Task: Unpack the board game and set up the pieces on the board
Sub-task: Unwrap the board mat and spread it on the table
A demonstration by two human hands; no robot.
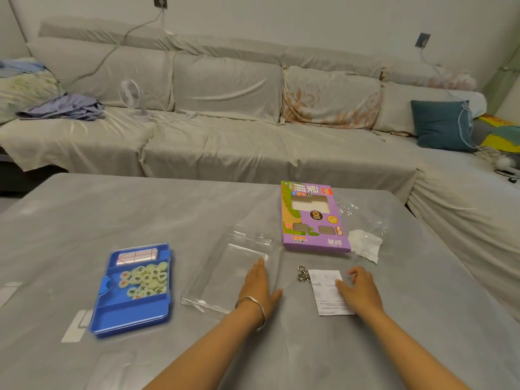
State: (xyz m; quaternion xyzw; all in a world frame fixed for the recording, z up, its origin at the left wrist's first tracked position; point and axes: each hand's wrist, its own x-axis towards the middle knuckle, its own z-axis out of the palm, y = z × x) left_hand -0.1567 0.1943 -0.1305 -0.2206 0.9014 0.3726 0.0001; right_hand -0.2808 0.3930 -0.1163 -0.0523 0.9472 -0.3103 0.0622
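A blue plastic tray [132,313] lies on the grey table at the left. Its middle compartment holds several pale round game pieces [145,280], and a folded paper board [136,257] sits in its top compartment. Between the tray and my hands lies a clear plastic lid [222,274]. My left hand [260,288] rests flat, fingers apart, on the lid's right edge. My right hand [358,289] lies open on a white printed paper slip [326,302]. The purple game box [312,218] lies further back.
Small metal rings [304,274] sit between my hands. A clear plastic bag [363,218] and a crumpled white tissue [365,244] lie right of the box. A covered sofa [225,130] runs behind the table, with a small fan [132,95] on it.
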